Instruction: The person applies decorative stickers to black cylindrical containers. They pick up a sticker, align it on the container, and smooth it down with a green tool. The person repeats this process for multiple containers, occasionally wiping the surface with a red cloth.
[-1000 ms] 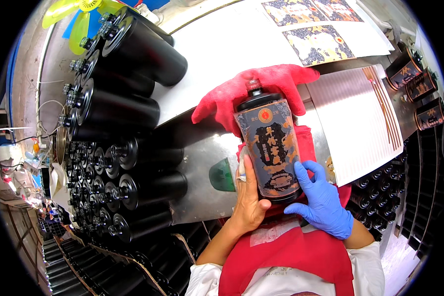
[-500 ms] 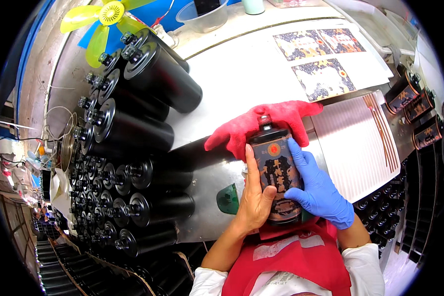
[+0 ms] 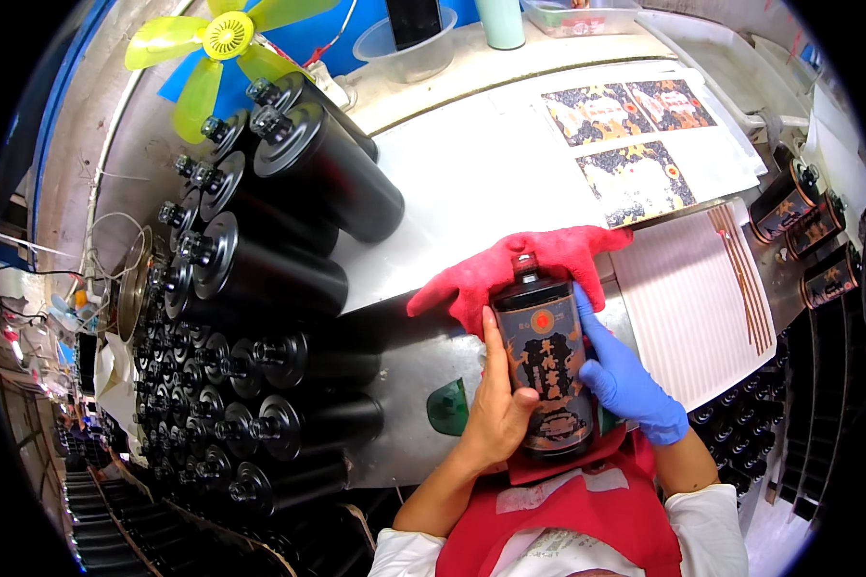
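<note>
A dark bottle [image 3: 545, 370] with a patterned black and copper label leans between my two hands, its neck away from me. My bare left hand [image 3: 498, 399] grips its left side, the thumb bent over the label's edge. On the opposite side my right hand [image 3: 627, 380], in a blue glove, wraps the bottle with its thumb against the label. A red cloth [image 3: 476, 286] lies behind and partly beneath the bottle's neck. A green squeegee-like piece [image 3: 446, 408] rests on the metal bench left of my left hand.
Many plain black bottles [image 3: 327, 173] are stacked on the left beneath a yellow fan [image 3: 229, 36]. Printed label sheets [image 3: 635, 178] lie on the white tabletop. A ribbed white sheet [image 3: 683, 317] holds thin brown strips [image 3: 741, 279]. Labelled bottles [image 3: 830, 276] stand far right.
The bottle is still held between both hands. My right thumb has drawn back from the label's middle toward its right edge. The whole view has shifted slightly.
</note>
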A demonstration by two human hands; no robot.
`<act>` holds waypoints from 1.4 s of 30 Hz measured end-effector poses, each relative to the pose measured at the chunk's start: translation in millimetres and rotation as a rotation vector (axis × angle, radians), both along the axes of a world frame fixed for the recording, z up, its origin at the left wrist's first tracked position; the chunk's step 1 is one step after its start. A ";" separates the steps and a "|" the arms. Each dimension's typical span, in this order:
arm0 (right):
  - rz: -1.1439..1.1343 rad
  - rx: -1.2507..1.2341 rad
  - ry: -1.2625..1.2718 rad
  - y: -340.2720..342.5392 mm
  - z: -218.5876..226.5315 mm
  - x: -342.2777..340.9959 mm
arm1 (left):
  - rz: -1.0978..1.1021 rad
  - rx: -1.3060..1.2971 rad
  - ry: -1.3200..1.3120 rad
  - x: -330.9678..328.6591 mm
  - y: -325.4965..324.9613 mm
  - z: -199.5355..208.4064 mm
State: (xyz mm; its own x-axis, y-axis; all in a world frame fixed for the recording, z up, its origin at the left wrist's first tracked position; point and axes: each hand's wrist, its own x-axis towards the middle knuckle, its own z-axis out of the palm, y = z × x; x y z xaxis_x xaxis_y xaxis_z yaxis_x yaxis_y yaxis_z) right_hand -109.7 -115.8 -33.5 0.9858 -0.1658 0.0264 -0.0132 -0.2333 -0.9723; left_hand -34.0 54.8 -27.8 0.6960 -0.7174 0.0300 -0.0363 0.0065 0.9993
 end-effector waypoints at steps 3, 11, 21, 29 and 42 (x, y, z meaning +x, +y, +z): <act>-0.060 0.456 0.286 -25.7 -12.6 -7.8 | -0.002 0.015 0.017 0.5 11.8 -14.7; -0.487 0.885 0.293 -63.4 0.0 -61.8 | 0.395 0.937 -0.686 -22.5 92.7 -39.9; 0.162 -0.759 -0.279 -2.6 101.2 47.3 | 0.425 0.509 -0.068 -20.5 100.7 -20.3; 0.183 -0.932 -0.558 9.2 84.6 14.9 | 0.557 -0.110 0.229 -12.3 85.3 0.7; -0.401 -0.014 -0.120 29.0 70.9 15.8 | 0.540 -0.102 -0.197 9.2 -21.4 37.5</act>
